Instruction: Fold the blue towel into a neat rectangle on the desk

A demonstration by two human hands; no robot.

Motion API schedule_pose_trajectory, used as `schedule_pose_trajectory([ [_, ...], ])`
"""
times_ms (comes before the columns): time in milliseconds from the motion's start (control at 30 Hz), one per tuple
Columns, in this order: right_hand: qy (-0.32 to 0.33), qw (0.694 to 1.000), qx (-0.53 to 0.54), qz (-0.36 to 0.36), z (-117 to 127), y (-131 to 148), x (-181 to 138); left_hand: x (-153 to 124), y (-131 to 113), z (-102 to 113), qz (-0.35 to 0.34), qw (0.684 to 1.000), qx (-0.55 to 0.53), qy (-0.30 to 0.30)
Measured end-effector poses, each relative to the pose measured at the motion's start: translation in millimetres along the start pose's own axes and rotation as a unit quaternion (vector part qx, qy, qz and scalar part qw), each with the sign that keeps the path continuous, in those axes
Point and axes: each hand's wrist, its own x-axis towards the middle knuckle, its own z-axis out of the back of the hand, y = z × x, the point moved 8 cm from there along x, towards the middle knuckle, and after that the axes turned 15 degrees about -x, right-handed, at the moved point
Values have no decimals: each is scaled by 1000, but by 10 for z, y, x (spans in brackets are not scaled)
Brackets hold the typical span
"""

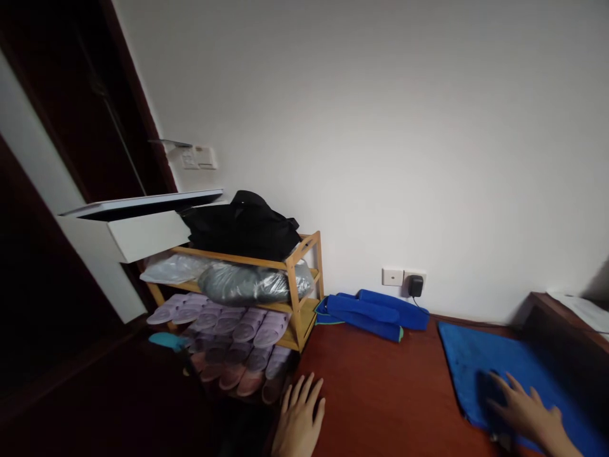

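My left hand (299, 419) rests flat on the reddish-brown wooden floor (375, 393), fingers spread and holding nothing. It lies just right of the shoe rack's lowest slippers. My right hand (523, 409) lies palm down on a blue mat (480, 355) spread on the floor at the right, fingers stretched out towards the mat's left edge. Nothing is gripped by either hand.
A bamboo shoe rack (299, 279) holds several lilac and pink slippers (238, 336), bagged items and a black bag (242, 225). Rolled blue mats (375, 311) lie by the wall under a socket with a black charger (415, 285). A dark wooden furniture edge (566, 324) stands at right; a dark doorway at left.
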Motion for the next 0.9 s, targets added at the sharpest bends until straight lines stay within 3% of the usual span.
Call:
schedule_pose_trajectory([
  [133,-46,981,106,159,636,1418,324,-7,7,-8,0,1000,13,0],
  [233,-34,973,163,160,803,2350,586,3,6,-7,-2,1000,26,-3],
  [333,-23,979,173,108,748,2817,802,11,46,-35,6,999,37,0],
  [467,-55,977,195,69,829,2947,878,3,84,-58,11,999,34,2],
  [633,-167,938,257,161,1488,2912,478,-13,66,-20,15,1000,2,-8],
  [767,-271,861,326,281,1874,2560,-531,3,51,-22,21,1000,-15,-9],
  [900,-280,820,247,433,1640,2252,-1880,51,-29,56,17,1000,-19,-17],
])
